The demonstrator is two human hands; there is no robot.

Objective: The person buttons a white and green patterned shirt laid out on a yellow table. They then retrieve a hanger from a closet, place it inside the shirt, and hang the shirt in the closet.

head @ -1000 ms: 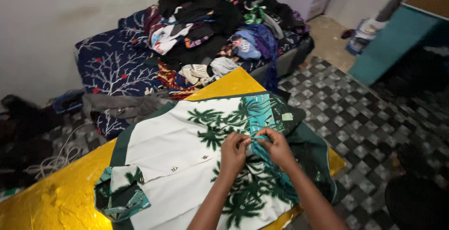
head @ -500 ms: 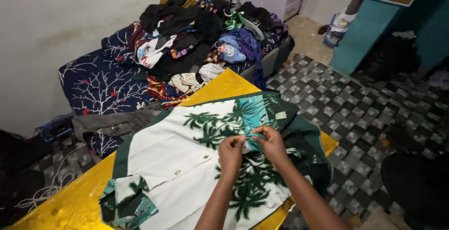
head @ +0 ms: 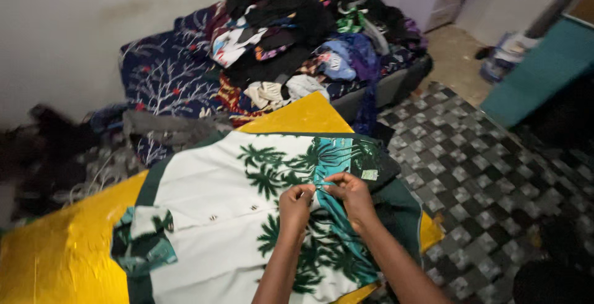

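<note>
Pinching the shirt (head: 235,217) placket: left hand (head: 296,205) and right hand (head: 351,194) both grip its teal edge between fingertips, shirt flat under them on the yellow table (head: 62,261). Looks like buttoning; next needs button and hole aligned. Clothes pile (head: 303,38) beyond

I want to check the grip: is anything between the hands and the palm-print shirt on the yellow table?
Nothing visible. The left hand and right hand both pinch the shirt directly at its front edge, near the collar.
</note>
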